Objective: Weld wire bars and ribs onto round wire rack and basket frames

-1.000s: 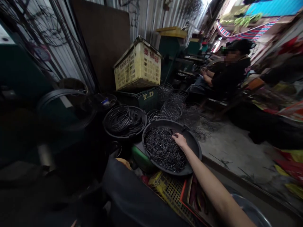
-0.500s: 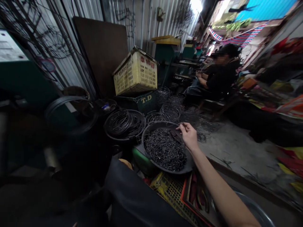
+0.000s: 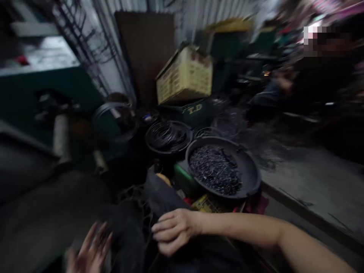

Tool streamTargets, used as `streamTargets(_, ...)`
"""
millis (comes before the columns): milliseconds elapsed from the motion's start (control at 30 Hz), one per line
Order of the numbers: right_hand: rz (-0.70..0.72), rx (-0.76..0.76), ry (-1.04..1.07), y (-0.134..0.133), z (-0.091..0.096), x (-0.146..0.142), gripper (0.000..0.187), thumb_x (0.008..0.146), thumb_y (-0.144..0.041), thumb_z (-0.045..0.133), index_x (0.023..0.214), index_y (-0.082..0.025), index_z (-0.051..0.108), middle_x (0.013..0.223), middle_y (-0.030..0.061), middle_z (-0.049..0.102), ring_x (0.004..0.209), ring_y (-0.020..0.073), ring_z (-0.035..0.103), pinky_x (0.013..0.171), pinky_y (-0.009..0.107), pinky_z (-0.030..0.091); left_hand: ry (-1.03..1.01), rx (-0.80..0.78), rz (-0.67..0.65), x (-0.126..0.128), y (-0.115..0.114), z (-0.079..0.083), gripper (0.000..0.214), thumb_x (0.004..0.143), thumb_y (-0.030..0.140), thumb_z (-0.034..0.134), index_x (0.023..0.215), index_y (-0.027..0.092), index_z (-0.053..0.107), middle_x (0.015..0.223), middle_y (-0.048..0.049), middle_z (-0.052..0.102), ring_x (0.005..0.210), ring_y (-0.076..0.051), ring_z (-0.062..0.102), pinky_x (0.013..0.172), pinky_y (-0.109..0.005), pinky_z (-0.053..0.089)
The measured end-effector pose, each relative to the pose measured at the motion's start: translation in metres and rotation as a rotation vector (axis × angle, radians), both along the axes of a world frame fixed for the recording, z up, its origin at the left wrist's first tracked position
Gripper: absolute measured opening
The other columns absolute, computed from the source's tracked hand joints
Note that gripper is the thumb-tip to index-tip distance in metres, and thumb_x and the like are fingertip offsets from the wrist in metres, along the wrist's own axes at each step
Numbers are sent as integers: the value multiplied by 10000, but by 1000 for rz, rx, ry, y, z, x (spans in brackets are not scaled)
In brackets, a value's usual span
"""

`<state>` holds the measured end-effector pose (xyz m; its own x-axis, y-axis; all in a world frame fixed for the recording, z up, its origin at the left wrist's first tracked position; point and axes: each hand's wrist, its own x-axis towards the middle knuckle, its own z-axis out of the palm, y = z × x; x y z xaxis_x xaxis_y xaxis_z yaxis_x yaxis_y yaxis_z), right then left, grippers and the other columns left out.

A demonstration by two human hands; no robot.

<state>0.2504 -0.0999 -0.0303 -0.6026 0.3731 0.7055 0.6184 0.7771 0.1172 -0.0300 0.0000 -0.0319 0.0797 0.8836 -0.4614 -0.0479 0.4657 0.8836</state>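
My right hand (image 3: 176, 231) is over my dark-clothed lap, its fingers curled together. Anything inside those fingers is hidden. Lower left, my left hand (image 3: 90, 251) has its fingers spread, and they are blurred by motion. It is apart from the right hand, with nothing visible in it. Beyond my right forearm sits a wide black pan (image 3: 250, 172). Inside the pan lies a heap of small bent dark wire pieces (image 3: 213, 168), mostly toward its left side. A darker item rests on the heap's upper right.
A tub with wire coils (image 3: 163, 136) stands behind the pan. A yellow crate (image 3: 184, 77) tilts on a dark green box (image 3: 196, 110). To the left is a green machine (image 3: 57, 85) with pale cylindrical bars. Another person (image 3: 327, 76) sits at the upper right.
My right hand has left the pan's far rim and come back to my lap. My left hand has risen into view at the lower left. The view has swung left.
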Motion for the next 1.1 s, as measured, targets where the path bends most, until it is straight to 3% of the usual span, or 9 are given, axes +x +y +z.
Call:
streamTargets(67,-2,-295,-44,-37,-12,7,203,891,-277,500,895,-344,692,1110,-83,676,1178,114,540,988,267,464,-65,3,13,0,-8,0,531,548,565,713,1053,417,642,1109,101,691,1243,-287,496,1001,-460,412)
streamTargets(133,3,-562,53,-63,-24,21,332,877,-151,478,1080,-335,665,1236,-7,620,1202,177,530,990,357,478,-45,85,58,0,-14,-9,576,617,485,735,1138,277,602,1145,-24,676,1187,-260,533,983,-414,420)
streamTargets(200,-118,-664,236,-70,-36,33,352,852,-182,498,1093,-379,662,1199,4,640,1157,223,571,923,412,531,-23,101,77,-3,-16,-25,586,640,442,740,1146,192,580,1156,-96,649,1133,-241,560,944,-368,428)
streamTargets(267,-302,-735,397,-63,-45,35,268,838,-240,544,1048,-321,688,1159,51,651,1113,255,597,922,451,527,-32,87,137,-5,-17,-42,560,677,428,717,1159,188,565,1130,-94,651,1081,-204,585,908,-323,438)
streamTargets(400,-556,-800,620,-33,-44,13,311,880,-334,508,1149,-229,626,1202,96,608,1125,240,574,1012,459,444,-113,114,180,-1,-24,-54,496,711,406,701,1137,187,572,1112,-77,650,1090,-174,568,929,-284,400)
streamTargets(533,-523,-922,724,-1,-44,-12,416,929,-388,415,1289,-211,525,1313,93,546,1225,221,502,1056,442,399,-142,125,183,4,-26,-47,442,766,433,646,1128,190,576,1087,-72,662,1089,-171,563,957,-293,379)
streamTargets(667,-465,-973,772,9,-43,-20,397,952,-363,379,1302,-242,522,1369,54,506,1281,189,447,1113,411,326,-144,186,172,5,-29,-35,424,782,422,639,1131,190,574,1074,-71,670,1102,-175,557,997,-303,360)
streamTargets(900,-541,-1072,865,15,-45,-10,410,919,-456,415,1204,-226,599,1260,62,595,1194,212,527,1053,414,394,1,201,245,10,-38,-36,355,812,419,604,1077,183,612,1087,-81,651,1108,-189,558,1012,-320,365)
streamTargets(1100,-729,-972,1025,44,-45,30,405,865,-486,487,1080,-185,651,1087,86,668,1012,232,615,926,408,472,-5,171,496,-7,-35,-42,431,771,516,612,1067,204,597,1101,-77,644,1104,-197,577,1011,-363,383)
